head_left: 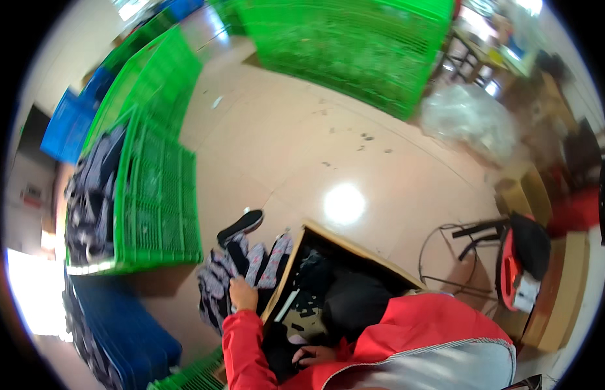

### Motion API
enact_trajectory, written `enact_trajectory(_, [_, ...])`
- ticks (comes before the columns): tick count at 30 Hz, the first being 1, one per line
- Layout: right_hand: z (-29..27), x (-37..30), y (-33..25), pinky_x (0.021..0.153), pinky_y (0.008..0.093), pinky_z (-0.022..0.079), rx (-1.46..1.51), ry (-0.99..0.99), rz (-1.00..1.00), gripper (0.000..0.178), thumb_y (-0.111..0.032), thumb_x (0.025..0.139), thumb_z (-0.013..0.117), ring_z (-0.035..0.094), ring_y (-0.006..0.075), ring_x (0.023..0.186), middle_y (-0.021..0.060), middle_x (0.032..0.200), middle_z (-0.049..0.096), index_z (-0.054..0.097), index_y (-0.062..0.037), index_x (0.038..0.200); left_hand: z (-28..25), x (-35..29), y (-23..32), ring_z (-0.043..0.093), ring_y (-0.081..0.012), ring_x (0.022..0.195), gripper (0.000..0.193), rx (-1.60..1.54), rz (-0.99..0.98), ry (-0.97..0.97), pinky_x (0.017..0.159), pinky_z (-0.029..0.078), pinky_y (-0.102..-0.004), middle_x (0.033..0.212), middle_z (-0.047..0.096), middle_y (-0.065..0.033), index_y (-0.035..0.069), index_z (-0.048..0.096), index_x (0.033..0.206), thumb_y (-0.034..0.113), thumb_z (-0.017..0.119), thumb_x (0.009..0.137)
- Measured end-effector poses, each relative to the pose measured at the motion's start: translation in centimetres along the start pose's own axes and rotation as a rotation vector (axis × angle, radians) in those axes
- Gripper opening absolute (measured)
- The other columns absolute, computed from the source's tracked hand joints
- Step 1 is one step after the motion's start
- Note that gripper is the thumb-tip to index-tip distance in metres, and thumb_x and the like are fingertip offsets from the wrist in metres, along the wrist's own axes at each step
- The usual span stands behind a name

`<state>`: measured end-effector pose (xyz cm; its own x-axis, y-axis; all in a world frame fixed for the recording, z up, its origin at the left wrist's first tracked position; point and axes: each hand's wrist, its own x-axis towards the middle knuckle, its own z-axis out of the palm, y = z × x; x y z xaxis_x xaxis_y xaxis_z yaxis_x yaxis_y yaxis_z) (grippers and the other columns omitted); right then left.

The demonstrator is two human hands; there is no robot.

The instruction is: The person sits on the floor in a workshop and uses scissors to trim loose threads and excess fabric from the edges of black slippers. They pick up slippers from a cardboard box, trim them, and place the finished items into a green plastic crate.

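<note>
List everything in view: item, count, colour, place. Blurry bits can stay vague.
Mesh-sided plastic crates: at least three, green, left and top
Smooth plastic bins: at least two, blue, upper and lower left
Bundled cloth-like items: many, grey-black, in the near left crate
Crumpled plastic bag: one, translucent white, upper right
Cardboard cartons: at least two, brown, right
Patterned fabric pieces: several, grey and black, left of the open box
Open cardboard box: one, brown, lower centre, dark pieces inside
Red sleeves: two, lower edge
Left hand: one, bare, at the fabric
Right hand: one, bare, at the box, grip unclear
</note>
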<state>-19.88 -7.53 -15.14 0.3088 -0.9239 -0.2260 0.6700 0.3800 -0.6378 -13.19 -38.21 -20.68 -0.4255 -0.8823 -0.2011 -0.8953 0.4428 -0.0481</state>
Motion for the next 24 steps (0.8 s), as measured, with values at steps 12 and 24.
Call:
enact_trajectory(12, [1.7, -1.7, -2.2, 0.092, 0.0278, 0.045, -0.266, -0.006, 0.021, 0.024, -0.018, 0.089, 0.061, 0.059, 0.0132, 0.104, 0.0028, 0.107, 0.065, 0.064, -0.0091, 0.111, -4.6, -3.0, -0.9, 0.065, -0.0401, 0.087, 0.034, -0.26, -0.133, -0.184, 0.075, 0.05, -0.0458, 0.087, 0.068, -0.0219, -0.001, 0.064, 0.089, 0.02, 0.078, 0.066])
enact_trajectory(24, [3.8, -4.6, -6.3, 0.084, 0.0278, 0.049, -0.179, 0.012, 0.109, 0.023, -0.014, 0.088, 0.059, 0.061, 0.012, 0.094, 0.0036, 0.104, 0.066, 0.064, -0.0079, 0.109, -9.3, -9.1, -8.8, 0.064, -0.0373, 0.087, 0.03, -0.156, -0.027, 0.017, 0.076, 0.051, -0.0416, 0.089, 0.067, -0.0175, 0.003, 0.07, 0.084, 0.012, 0.076, 0.056])
